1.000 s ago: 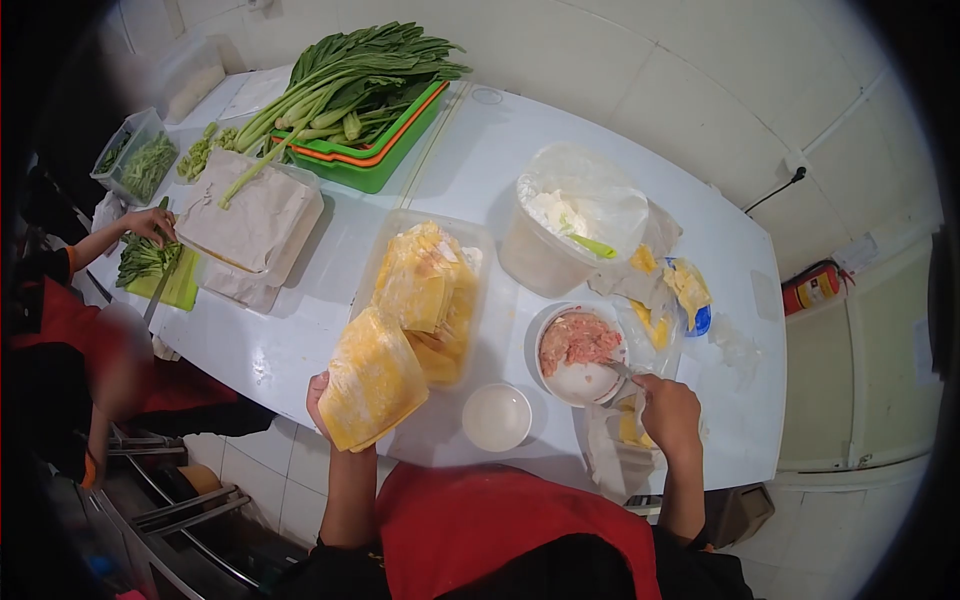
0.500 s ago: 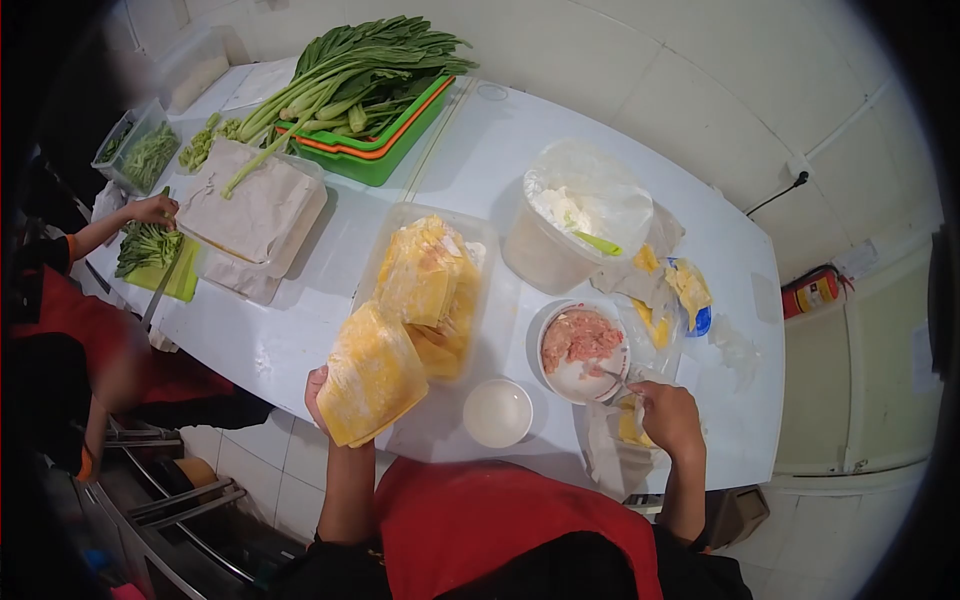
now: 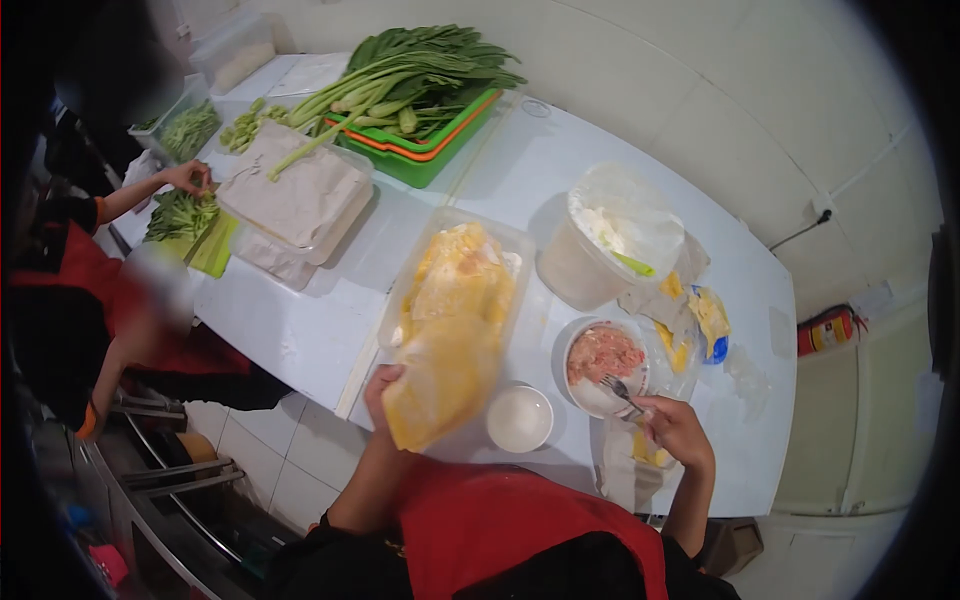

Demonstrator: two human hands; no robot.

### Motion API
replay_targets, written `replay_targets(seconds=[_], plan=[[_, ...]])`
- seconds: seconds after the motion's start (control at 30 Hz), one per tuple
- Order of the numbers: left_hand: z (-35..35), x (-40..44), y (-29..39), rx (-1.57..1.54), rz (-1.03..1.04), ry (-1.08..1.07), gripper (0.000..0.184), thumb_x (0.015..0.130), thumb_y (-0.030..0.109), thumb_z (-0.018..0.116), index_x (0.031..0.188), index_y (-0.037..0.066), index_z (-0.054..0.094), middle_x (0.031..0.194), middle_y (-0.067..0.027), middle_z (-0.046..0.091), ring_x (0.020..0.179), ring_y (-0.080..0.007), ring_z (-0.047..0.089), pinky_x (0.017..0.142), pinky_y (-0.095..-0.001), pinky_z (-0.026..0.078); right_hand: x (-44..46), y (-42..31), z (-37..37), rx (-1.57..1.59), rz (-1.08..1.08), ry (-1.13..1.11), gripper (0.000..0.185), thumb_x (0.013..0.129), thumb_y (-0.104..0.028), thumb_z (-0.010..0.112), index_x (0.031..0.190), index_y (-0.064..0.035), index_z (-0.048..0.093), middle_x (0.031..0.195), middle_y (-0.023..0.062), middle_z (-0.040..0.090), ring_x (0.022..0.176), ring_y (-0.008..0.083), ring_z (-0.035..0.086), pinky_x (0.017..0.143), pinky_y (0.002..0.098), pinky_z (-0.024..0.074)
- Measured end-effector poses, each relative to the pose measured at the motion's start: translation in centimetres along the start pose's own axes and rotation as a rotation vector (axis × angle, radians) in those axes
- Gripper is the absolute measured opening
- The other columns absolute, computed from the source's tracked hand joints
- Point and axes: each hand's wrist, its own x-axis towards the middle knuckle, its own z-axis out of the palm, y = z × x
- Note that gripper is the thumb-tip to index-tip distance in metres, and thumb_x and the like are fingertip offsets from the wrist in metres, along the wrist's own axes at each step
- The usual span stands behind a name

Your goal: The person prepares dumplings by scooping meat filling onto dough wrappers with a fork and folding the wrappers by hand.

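Observation:
My left hand [image 3: 384,392] is closed on a stack of yellow dough wrappers [image 3: 440,385], dusted with flour and held tilted over the near end of a clear plastic container [image 3: 519,243]. More yellow wrappers [image 3: 455,265] lie in that container. My right hand [image 3: 680,432] grips a fork [image 3: 622,390], its tines over a white bowl [image 3: 592,398] by the pink minced meat [image 3: 603,352]. Between my hands, close to the table edge, stands a small white bowl [image 3: 520,418]; what it contains I cannot make out.
A bag-lined tub [image 3: 585,270] of white stuff with a green handle stands behind the meat bowl. Paper and torn yellow packaging [image 3: 708,310] lie to its right. Leafy greens [image 3: 430,65] fill green crates [image 3: 420,170]. A co-worker's hand [image 3: 188,178] is over cut greens at left.
The view has shifted, so the table things sit further right. The wrapper stack in my left hand has tilted and looks blurred. The fork's tines now show more clearly above the bowl.

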Motion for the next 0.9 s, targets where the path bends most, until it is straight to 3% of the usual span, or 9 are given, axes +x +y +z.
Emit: replay_targets(seconds=[0.1,0.2,0.3,0.37,0.47,0.63,0.73,0.87,0.9], plan=[[0.6,0.1,-1.3,0.071,-0.116,-0.026,0.061,0.075,0.029,0.044,0.124,-0.007,0.042,0.116,-0.0238,0.054,0.100,-0.0358,0.057,0.089,-0.0446,0.046,-0.8,-2.0,0.1,0.262,-0.007,-0.116,0.028,0.090,-0.007,0.048,0.115,-0.0038,0.059,0.060,0.0015,0.054,0.047,0.0054,0.041,0.045,0.0196,0.0340],[4.7,-0.8,-2.5,-0.097,-0.200,-0.350,0.064,0.073,0.028,0.045,0.127,-0.006,0.039,0.120,-0.0231,0.051,0.105,-0.0358,0.055,0.093,-0.0447,0.043,-1.1,-4.1,1.4,0.322,-0.084,-0.212,0.028,0.091,-0.007,0.046,0.116,-0.0038,0.058,0.060,0.0008,0.053,0.048,0.0042,0.040,0.045,0.0190,0.0326],[6.3,-1.5,-3.0,-0.219,-0.277,-0.516,0.066,0.071,0.025,0.046,0.129,-0.006,0.036,0.122,-0.0230,0.049,0.108,-0.0356,0.052,0.094,-0.0443,0.042,-0.7,-6.4,3.0,0.274,-0.149,-0.267,0.028,0.090,-0.006,0.047,0.115,-0.0048,0.059,0.062,0.0009,0.053,0.051,0.0049,0.041,0.048,0.0195,0.0344],[6.7,-1.9,-2.7,-0.102,-0.298,-0.515,0.070,0.069,0.024,0.047,0.132,-0.004,0.032,0.125,-0.0219,0.045,0.112,-0.0339,0.048,0.096,-0.0424,0.039,-0.4,-7.7,3.8,0.205,-0.192,-0.244,0.028,0.090,-0.005,0.047,0.114,-0.0058,0.060,0.063,0.0011,0.054,0.054,0.0057,0.043,0.051,0.0204,0.0363],[5.9,-2.6,-2.2,0.263,-0.281,-0.311,0.078,0.066,0.022,0.048,0.137,-0.001,0.025,0.131,-0.0197,0.039,0.120,-0.0309,0.042,0.100,-0.0391,0.035,-0.3,-9.1,4.6,0.071,-0.295,-0.111,0.028,0.087,-0.002,0.050,0.110,-0.0082,0.063,0.067,0.0026,0.057,0.058,0.0088,0.047,0.055,0.0232,0.0399],[2.2,-1.6,-2.3,0.503,-0.375,-0.029,0.075,0.065,0.018,0.047,0.134,-0.004,0.029,0.128,-0.0204,0.043,0.116,-0.0327,0.046,0.098,-0.0409,0.038,-0.1,-10.2,4.7,-0.290,-0.657,0.153,0.032,0.077,0.002,0.055,0.102,-0.0132,0.068,0.074,0.0079,0.062,0.063,0.0218,0.056,0.059,0.0305,0.0447],[4.0,-1.6,-2.3,0.203,-0.393,-0.445,0.074,0.064,0.017,0.047,0.133,-0.005,0.031,0.126,-0.0211,0.045,0.114,-0.0328,0.049,0.097,-0.0422,0.039,0.1,-10.3,3.6,-0.448,-0.796,0.187,0.036,0.072,0.003,0.058,0.101,-0.0152,0.068,0.076,0.0093,0.063,0.068,0.0277,0.057,0.061,0.0334,0.0458],[5.9,-2.7,-1.6,0.269,-0.468,-0.257,0.075,0.063,0.019,0.047,0.133,-0.004,0.031,0.129,-0.0220,0.043,0.116,-0.0346,0.047,0.099,-0.0444,0.037,0.3,-10.1,2.8,-0.499,-0.790,0.166,0.038,0.068,0.005,0.059,0.099,-0.0160,0.069,0.076,0.0084,0.063,0.068,0.0265,0.057,0.061,0.0337,0.0459],[6.0,-2.5,-1.9,0.229,-0.483,-0.305,0.075,0.064,0.019,0.047,0.133,-0.004,0.031,0.129,-0.0220,0.043,0.116,-0.0349,0.046,0.099,-0.0450,0.037,0.3,-9.8,2.6,-0.519,-0.786,0.184,0.039,0.067,0.005,0.059,0.098,-0.0161,0.069,0.076,0.0083,0.063,0.068,0.0263,0.057,0.061,0.0335,0.0459]])
